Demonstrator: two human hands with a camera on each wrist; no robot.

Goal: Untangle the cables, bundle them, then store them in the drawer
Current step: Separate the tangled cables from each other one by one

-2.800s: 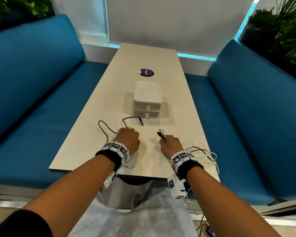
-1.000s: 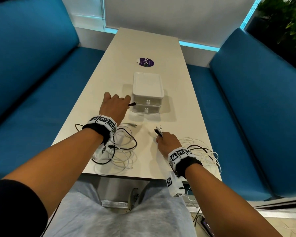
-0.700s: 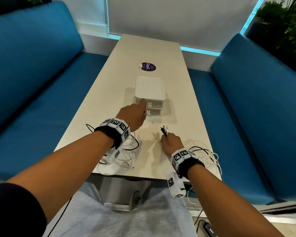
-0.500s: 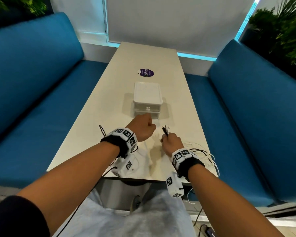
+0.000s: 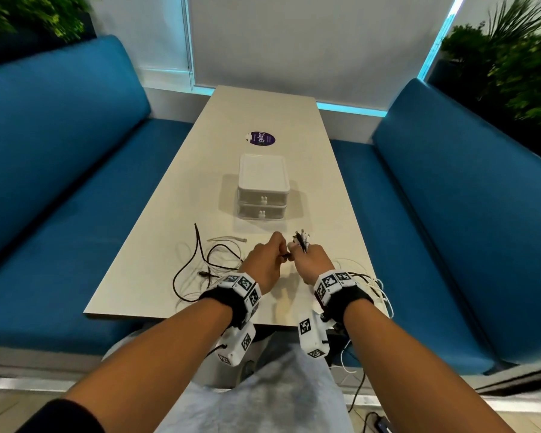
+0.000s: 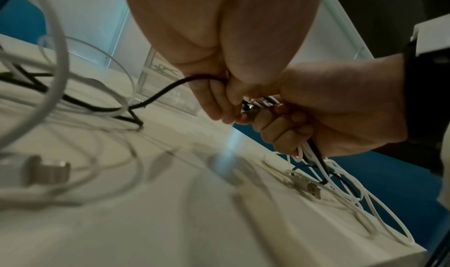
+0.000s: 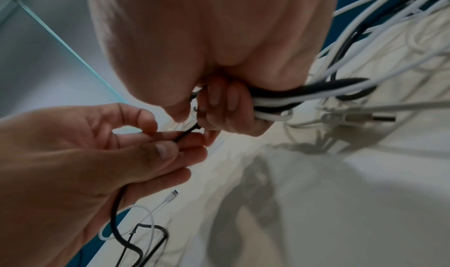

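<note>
A black cable [image 5: 197, 264] end is pinched in the left hand [image 5: 264, 264] at frame centre and offered to the gathered ends [image 5: 301, 240] gripped in the right hand [image 5: 313, 264]. Plugs should be aligned evenly; the drawer unit [image 5: 263, 195] stands closed above, on the tabletop [image 5: 263, 107].

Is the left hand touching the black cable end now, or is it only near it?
Touching. In the right wrist view, the left hand pinches the black cable between thumb and fingertips, beside the right hand.

Matt pale table [image 5: 263, 114], translucent plastic drawer unit [image 5: 263, 195]
</note>
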